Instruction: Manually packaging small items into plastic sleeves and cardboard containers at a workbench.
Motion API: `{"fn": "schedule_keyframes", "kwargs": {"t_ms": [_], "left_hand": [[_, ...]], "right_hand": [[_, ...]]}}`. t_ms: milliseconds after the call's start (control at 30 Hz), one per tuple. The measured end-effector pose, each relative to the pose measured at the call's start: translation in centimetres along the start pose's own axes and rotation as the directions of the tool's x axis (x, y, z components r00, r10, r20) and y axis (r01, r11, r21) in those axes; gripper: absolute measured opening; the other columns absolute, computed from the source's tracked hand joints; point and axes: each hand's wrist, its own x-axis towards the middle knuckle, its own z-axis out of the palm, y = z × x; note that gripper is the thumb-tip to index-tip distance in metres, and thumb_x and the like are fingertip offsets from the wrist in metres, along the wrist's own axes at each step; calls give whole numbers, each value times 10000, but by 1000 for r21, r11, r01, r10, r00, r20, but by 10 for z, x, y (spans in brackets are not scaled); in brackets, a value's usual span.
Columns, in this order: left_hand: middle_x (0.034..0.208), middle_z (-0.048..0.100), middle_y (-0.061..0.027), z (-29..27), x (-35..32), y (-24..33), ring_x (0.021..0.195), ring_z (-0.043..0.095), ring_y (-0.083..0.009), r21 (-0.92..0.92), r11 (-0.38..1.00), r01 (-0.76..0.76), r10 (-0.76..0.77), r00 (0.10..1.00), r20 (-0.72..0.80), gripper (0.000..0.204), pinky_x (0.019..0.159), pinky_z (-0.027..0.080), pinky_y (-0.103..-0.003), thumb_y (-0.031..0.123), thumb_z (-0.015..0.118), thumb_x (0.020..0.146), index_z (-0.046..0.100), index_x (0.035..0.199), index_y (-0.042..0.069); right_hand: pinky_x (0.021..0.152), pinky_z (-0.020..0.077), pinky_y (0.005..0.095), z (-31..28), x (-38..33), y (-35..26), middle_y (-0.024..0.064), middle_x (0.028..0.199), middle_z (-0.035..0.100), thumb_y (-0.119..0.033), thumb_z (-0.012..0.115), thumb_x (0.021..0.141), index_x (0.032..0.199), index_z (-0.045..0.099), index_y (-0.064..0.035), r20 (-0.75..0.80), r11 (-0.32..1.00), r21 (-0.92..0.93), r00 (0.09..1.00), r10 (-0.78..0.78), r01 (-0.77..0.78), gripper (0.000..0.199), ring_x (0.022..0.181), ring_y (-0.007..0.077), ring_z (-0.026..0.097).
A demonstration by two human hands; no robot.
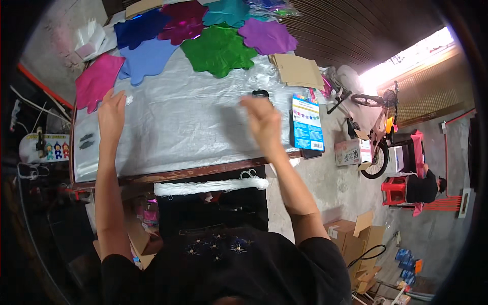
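At the far left edge of the worktop (168, 177) lies a clear packet with dark shapes inside (85, 141), flat on the silver sheet (178, 117) that covers the top. Just above it a pink foil balloon (96, 80) overhangs the left rim. The left hand (112, 113) rests open, fingers spread, palm down on the sheet close beside that balloon's lower tip; it holds nothing.

Across the back edge runs a row of flat foil balloons: dark blue (138, 28), light blue (147, 60), magenta (184, 20), green (218, 51), teal (231, 11) and purple (267, 36), overlapping one another. The middle of the sheet, between the two hands and forward to the wooden front rim, is bare.

The right hand (262, 119) is raised over the sheet near the right side and blurred; its fingers look loosely curled, and I cannot tell whether it grips anything. A small black object (260, 93) lies just behind it. Further right, brown card pieces (297, 71) sit at the back corner, and a blue printed card (307, 123) lies at the right rim, partly over the edge. Below the front rim hangs a white bundle (211, 186).
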Motion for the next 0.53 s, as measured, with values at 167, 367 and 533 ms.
{"fn": "schedule_keyframes", "kwargs": {"t_ms": [167, 367, 533], "left_hand": [[1219, 648, -201, -10, -8, 78, 1096, 636, -304, -512, 853, 103, -102, 994, 31, 338, 954, 483, -357, 242, 531, 1004, 660, 1161, -29], [1238, 641, -158, -14, -20, 126, 1179, 595, -267, -845, 255, 470, -217, 880, 423, 522, 1055, 426, -374, 382, 439, 1045, 571, 1286, -63], [1329, 576, -178, -10, -22, 131, 1263, 538, -257, -780, 127, 612, -107, 791, 603, 552, 1101, 390, -364, 405, 437, 1041, 533, 1337, -52]], "right_hand": [[695, 529, 376, -32, 72, 107, 192, 800, 689, -89, 686, 811, 893, 728, -2, -83, 929, -360, 995, 60, -86, 126, 721, 345, 671], [723, 527, 435, -1, 82, 160, 220, 824, 679, -108, 708, 770, 857, 744, -11, 135, 909, -406, 978, 156, -89, 135, 760, 375, 673], [785, 549, 405, 0, 84, 170, 246, 915, 702, -199, 743, 756, 887, 766, -30, 166, 904, -421, 973, 161, -78, 214, 840, 352, 702]]}}
